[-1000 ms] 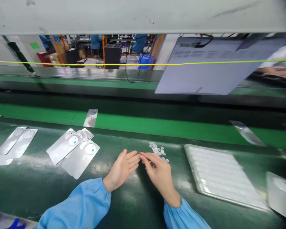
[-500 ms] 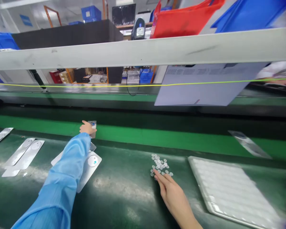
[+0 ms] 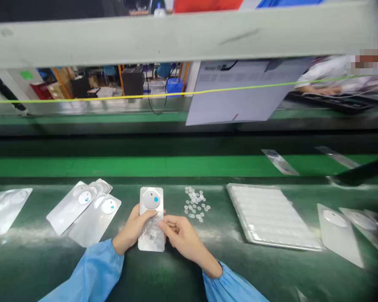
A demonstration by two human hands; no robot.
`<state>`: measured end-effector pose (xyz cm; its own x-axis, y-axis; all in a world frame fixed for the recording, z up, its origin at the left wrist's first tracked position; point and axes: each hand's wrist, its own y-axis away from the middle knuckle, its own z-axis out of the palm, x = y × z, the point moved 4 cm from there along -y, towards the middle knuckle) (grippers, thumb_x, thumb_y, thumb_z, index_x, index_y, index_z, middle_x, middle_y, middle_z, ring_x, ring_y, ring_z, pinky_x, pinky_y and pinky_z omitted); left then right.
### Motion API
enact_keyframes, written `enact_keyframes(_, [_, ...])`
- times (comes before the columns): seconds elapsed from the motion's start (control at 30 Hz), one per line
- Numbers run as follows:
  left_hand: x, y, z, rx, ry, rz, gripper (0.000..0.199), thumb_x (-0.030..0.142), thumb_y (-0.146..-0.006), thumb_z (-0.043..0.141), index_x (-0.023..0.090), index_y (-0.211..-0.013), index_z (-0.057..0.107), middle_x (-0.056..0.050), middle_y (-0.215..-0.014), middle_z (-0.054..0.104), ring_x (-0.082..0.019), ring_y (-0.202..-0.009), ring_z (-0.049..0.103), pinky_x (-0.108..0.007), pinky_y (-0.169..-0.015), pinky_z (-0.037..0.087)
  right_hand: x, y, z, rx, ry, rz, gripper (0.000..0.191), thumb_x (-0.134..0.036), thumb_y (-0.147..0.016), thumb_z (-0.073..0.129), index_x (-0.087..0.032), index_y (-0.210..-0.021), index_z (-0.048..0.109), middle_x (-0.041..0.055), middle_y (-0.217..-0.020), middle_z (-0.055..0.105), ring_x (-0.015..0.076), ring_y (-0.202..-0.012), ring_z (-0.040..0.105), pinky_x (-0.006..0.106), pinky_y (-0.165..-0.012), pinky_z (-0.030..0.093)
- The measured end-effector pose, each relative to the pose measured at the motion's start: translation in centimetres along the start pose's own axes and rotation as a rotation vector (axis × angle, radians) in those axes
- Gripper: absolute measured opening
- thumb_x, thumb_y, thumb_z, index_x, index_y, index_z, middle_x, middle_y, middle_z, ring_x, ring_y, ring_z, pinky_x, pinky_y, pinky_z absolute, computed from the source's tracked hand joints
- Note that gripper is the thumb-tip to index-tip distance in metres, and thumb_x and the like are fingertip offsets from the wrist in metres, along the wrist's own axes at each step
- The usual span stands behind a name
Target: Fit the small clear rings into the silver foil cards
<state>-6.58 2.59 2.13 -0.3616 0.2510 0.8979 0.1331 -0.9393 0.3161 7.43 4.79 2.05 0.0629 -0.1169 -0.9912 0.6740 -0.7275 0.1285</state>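
A flat silver plate point(image 3: 151, 239) with a round cut-out and a small blue mark near its top stands at the centre of the view, long side towards me. My left hand point(image 3: 135, 226) grips its left edge, thumb across the front. From the right, my right hand point(image 3: 181, 237) pinches the plate's right edge with thumb and fingers; part of those fingers is hidden. Just beyond my right hand lies a scatter of small clear round pieces point(image 3: 195, 203). Several similar silver plates point(image 3: 93, 226) overlap on the green surface to the left.
A white ridged tray point(image 3: 271, 216) lies on the right, with more plates point(image 3: 340, 235) beyond it. Two plates rest on the bright green strip point(image 3: 189, 166) behind. A grey panel point(image 3: 236, 96) hangs ahead, and a person point(image 3: 330, 77) sits at the far right.
My left hand has come back from the green strip with a plate. My right hand has left the small round pieces and moved left onto that plate. The view has shifted.
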Motion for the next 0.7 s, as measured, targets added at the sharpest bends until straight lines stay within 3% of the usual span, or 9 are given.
enact_keyframes(0.13, [-2.2, 1.1, 0.8, -0.057, 0.225, -0.122, 0.042, 0.033, -0.072, 0.086, 0.008, -0.103, 0.076, -0.021, -0.110, 0.077, -0.034, -0.107, 0.072, -0.040, -0.094, 0.056, 1.5, 1.9, 0.3, -0.024, 0.048, 0.042, 0.050, -0.061, -0.092, 0.063, -0.017, -0.069, 0.059, -0.0017, -0.061, 0.056, 0.0119, -0.057, 0.050, 0.023, -0.055, 0.041])
enact_keyframes(0.23, [-2.8, 1.0, 0.6, -0.006, 0.283, -0.192, 0.037, 0.032, -0.071, 0.086, 0.009, -0.098, 0.076, -0.022, -0.112, 0.077, -0.036, -0.103, 0.074, -0.041, -0.085, 0.061, 2.1, 2.9, -0.3, 0.009, 0.138, 0.085, 0.046, -0.059, -0.094, 0.061, -0.017, -0.075, 0.065, -0.0001, -0.063, 0.061, 0.0136, -0.056, 0.055, 0.024, -0.055, 0.044])
enact_keyframes(0.33, [-3.2, 1.1, 0.5, -0.006, 0.262, -0.224, 0.038, 0.036, -0.071, 0.087, 0.009, -0.096, 0.075, -0.021, -0.105, 0.078, -0.035, -0.094, 0.076, -0.038, -0.075, 0.063, 1.9, 3.6, -1.5, 0.134, 0.214, 0.072, 0.041, -0.055, -0.097, 0.059, -0.016, -0.087, 0.071, 0.0043, -0.072, 0.070, 0.0153, -0.058, 0.063, 0.024, -0.052, 0.047])
enact_keyframes(0.43, [-3.3, 1.5, 0.6, -0.047, 0.194, -0.201, 0.040, 0.042, -0.072, 0.086, 0.008, -0.090, 0.075, -0.019, -0.095, 0.079, -0.031, -0.085, 0.078, -0.034, -0.071, 0.062, 0.5, 4.3, -2.6, 0.321, 0.317, -0.056, 0.034, -0.046, -0.101, 0.057, -0.017, -0.095, 0.073, 0.0042, -0.073, 0.071, 0.0143, -0.057, 0.064, 0.023, -0.050, 0.050])
enact_keyframes(0.53, [-3.2, 1.7, 0.7, -0.052, 0.177, -0.198, 0.039, 0.046, -0.075, 0.084, 0.010, -0.088, 0.075, -0.014, -0.088, 0.079, -0.028, -0.075, 0.077, -0.033, -0.067, 0.061, -1.9, 4.7, -2.7, 0.433, 0.499, -0.281, 0.019, -0.030, -0.102, 0.057, -0.019, -0.102, 0.073, 0.0025, -0.076, 0.071, 0.0131, -0.060, 0.064, 0.023, -0.056, 0.053])
enact_keyframes(0.63, [-2.9, 1.8, 0.9, -0.049, 0.146, -0.139, 0.034, 0.045, -0.077, 0.081, 0.013, -0.081, 0.073, -0.006, -0.074, 0.075, -0.021, -0.065, 0.072, -0.030, -0.065, 0.058, -3.4, 4.4, -1.6, 0.399, 0.661, -0.481, 0.020, -0.016, -0.101, 0.057, -0.021, -0.113, 0.072, 0.0057, -0.092, 0.071, 0.0149, -0.072, 0.067, 0.025, -0.064, 0.056])
enact_keyframes(0.7, [-2.6, 1.8, 0.8, -0.038, 0.066, -0.062, 0.033, 0.044, -0.079, 0.079, 0.013, -0.074, 0.071, -0.002, -0.066, 0.069, -0.015, -0.059, 0.065, -0.024, -0.059, 0.052, -3.3, 4.0, -1.0, 0.345, 0.724, -0.531, 0.028, -0.012, -0.101, 0.054, -0.022, -0.122, 0.069, 0.0076, -0.100, 0.069, 0.0163, -0.080, 0.068, 0.027, -0.069, 0.058])
